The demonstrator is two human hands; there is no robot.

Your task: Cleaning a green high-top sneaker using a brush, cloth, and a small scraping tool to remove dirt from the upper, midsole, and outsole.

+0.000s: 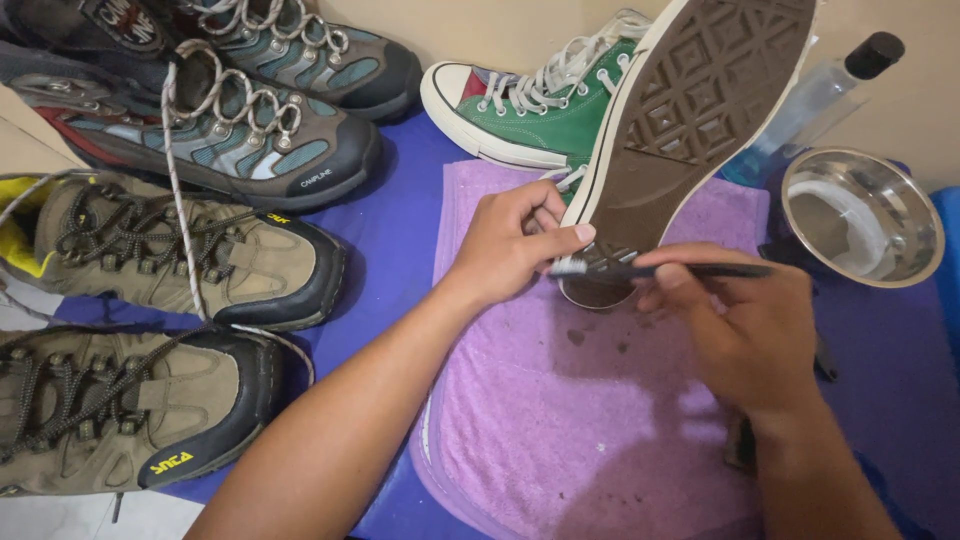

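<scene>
Soft, even indoor light; the steel bowl (862,215) glints. Hands cast shadows on the purple towel (560,420). Edges bend slightly.

Two olive hiking boots (150,330) are set at left, grey boots (230,110) beyond; a steel bowl (865,215) and clear bottle (820,100) are placed far right.

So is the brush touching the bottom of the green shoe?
Touching. The head view shows the brush, held in the right hand, with its bristle end pressed onto the heel of the upturned shoe's sole, which the left hand steadies.
</scene>
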